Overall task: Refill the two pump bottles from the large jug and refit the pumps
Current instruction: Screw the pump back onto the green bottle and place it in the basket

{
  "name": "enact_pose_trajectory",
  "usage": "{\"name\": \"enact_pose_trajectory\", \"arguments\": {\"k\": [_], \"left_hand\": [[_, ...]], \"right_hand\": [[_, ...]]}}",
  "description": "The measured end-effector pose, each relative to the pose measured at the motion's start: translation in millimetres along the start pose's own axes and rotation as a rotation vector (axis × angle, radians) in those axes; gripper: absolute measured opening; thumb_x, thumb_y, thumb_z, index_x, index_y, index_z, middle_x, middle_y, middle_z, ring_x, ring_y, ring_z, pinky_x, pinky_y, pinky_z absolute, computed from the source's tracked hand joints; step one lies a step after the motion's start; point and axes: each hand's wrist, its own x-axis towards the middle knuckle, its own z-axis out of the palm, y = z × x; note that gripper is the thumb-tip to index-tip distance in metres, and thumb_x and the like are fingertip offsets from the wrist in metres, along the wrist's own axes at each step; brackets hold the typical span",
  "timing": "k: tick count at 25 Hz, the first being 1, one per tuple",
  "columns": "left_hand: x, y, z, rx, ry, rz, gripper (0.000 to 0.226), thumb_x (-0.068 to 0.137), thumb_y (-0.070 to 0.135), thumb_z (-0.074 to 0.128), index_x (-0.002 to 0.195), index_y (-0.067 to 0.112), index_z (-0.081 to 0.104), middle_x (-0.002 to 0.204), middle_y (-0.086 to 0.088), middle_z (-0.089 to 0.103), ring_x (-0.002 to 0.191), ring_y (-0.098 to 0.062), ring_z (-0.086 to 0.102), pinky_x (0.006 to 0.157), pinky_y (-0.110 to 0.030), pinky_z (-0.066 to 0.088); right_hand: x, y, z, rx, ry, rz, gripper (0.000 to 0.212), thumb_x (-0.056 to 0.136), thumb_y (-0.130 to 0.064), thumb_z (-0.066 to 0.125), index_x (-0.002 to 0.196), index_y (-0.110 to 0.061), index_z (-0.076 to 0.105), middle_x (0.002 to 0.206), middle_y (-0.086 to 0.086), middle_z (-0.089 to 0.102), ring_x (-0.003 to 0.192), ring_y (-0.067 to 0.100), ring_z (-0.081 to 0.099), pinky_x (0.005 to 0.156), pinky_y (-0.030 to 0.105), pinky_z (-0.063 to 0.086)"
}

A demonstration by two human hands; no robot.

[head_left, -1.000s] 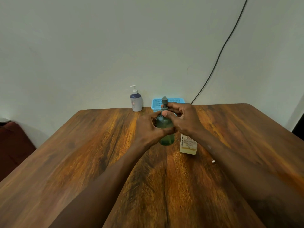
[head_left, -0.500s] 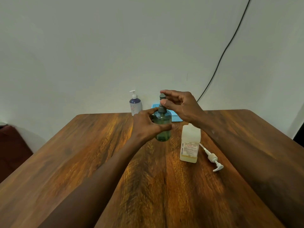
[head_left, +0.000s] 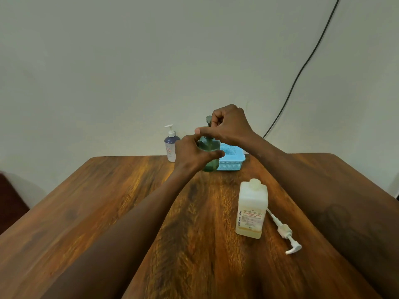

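Note:
A green translucent pump bottle (head_left: 210,164) is held above the far middle of the table. My left hand (head_left: 192,153) is wrapped around its body. My right hand (head_left: 228,125) is closed on its grey pump (head_left: 208,119) at the top. A pale square bottle (head_left: 251,209) with a printed label stands open-necked right of centre, with a little yellowish liquid at its bottom. Its white pump (head_left: 285,233) lies on the table just to its right. A white and purple pump bottle (head_left: 171,144) stands at the far edge by the wall.
A light blue perforated basket (head_left: 232,158) sits at the far edge behind the green bottle. A black cable (head_left: 302,67) runs down the wall on the right. The wooden table (head_left: 86,212) fills the near view; a dark red seat (head_left: 10,201) is at the left.
The green bottle has been carried farther from me and higher. My right hand has moved from its shoulder up onto the pump head. The view has tilted up, so the square bottle and loose pump show fully.

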Motion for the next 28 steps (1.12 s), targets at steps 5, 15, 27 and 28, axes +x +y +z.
{"name": "enact_pose_trajectory", "arguments": {"k": [5, 15, 27, 28], "left_hand": [[52, -26, 24, -0.003, -0.05, 0.03, 0.068, 0.066, 0.05, 0.094, 0.121, 0.017, 0.075, 0.114, -0.001, 0.078, 0.092, -0.015, 0.074, 0.087, -0.029, 0.063], [104, -81, 81, 0.009, -0.08, -0.04, 0.071, 0.061, 0.043, 0.098, 0.122, 0.018, 0.073, 0.112, -0.001, 0.077, 0.092, -0.014, 0.07, 0.088, -0.028, 0.06], [111, -131, 112, 0.136, -0.194, -0.081, 0.078, 0.061, 0.054, 0.094, 0.125, 0.016, 0.073, 0.117, -0.002, 0.077, 0.09, -0.012, 0.068, 0.072, -0.014, 0.048], [110, -133, 112, 0.146, -0.205, -0.08, 0.076, 0.062, 0.053, 0.095, 0.124, 0.016, 0.073, 0.116, -0.002, 0.077, 0.091, -0.012, 0.068, 0.071, -0.014, 0.048]], "right_hand": [[29, 52, -3, 0.139, 0.023, 0.065, 0.041, 0.069, -0.043, 0.092, 0.089, -0.014, 0.071, 0.079, -0.001, 0.072, 0.066, 0.011, 0.07, 0.059, 0.024, 0.061], [72, 128, 50, 0.051, -0.094, 0.098, 0.022, 0.086, -0.027, 0.081, 0.104, -0.015, 0.08, 0.095, -0.001, 0.079, 0.08, 0.009, 0.074, 0.08, 0.035, 0.063], [74, 177, 92, 0.051, -0.141, 0.142, 0.018, 0.086, -0.025, 0.082, 0.096, -0.011, 0.082, 0.086, 0.004, 0.079, 0.077, 0.016, 0.076, 0.081, 0.042, 0.063], [74, 178, 94, 0.044, -0.157, 0.139, 0.018, 0.086, -0.025, 0.082, 0.096, -0.011, 0.082, 0.085, 0.004, 0.079, 0.076, 0.016, 0.075, 0.081, 0.043, 0.062]]}}
